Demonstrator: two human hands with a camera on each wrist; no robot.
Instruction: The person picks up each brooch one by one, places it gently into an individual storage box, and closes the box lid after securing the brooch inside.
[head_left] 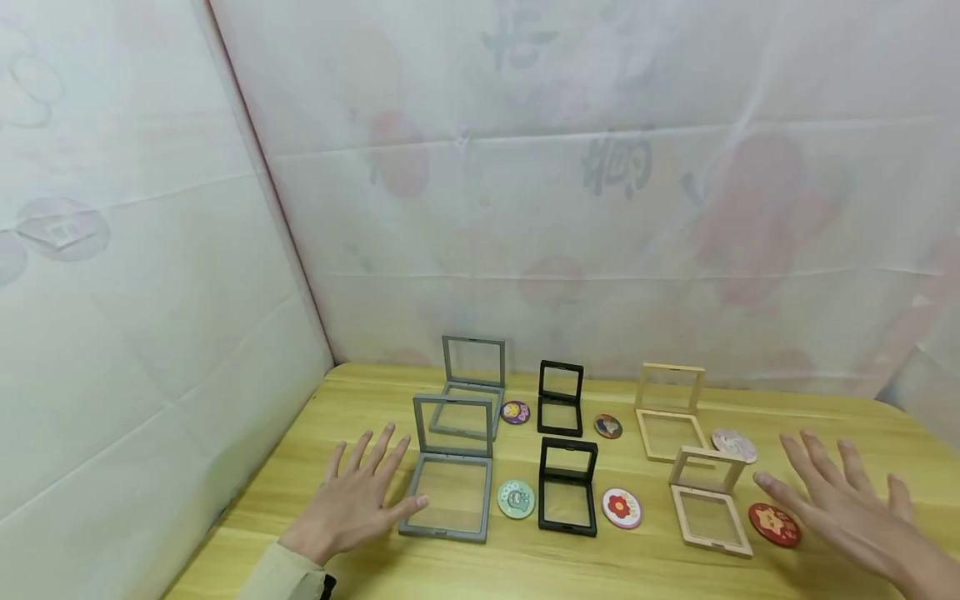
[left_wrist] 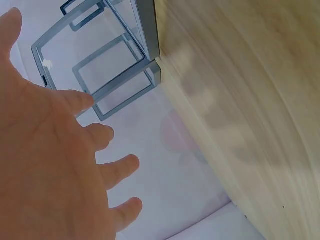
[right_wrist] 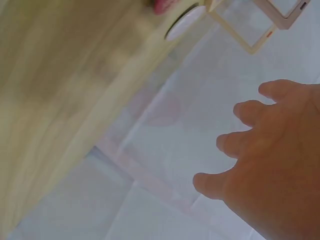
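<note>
My left hand [head_left: 352, 504] is spread with straight fingers, holding nothing, just left of the front grey display case [head_left: 453, 456]. Its palm and fingers also show in the left wrist view, near the grey frame [left_wrist: 120, 79]. On the far right my right hand [head_left: 855, 508] is likewise spread and holds nothing. Nearest to it are a red round badge [head_left: 776, 525] and a pale round badge [head_left: 733, 446]. The front beige case [head_left: 708, 493] stands with its lid raised, left of the red badge. Whether either hand touches the table is hard to tell.
Behind are another grey case [head_left: 474, 385], a black case [head_left: 561, 400] and a yellowish case [head_left: 667, 412]. A second black case [head_left: 567, 477] stands in front. Between them lie purple [head_left: 515, 412], dark [head_left: 608, 426], green [head_left: 516, 499] and flower [head_left: 622, 507] badges. Printed cloth [head_left: 480, 208] backs the table.
</note>
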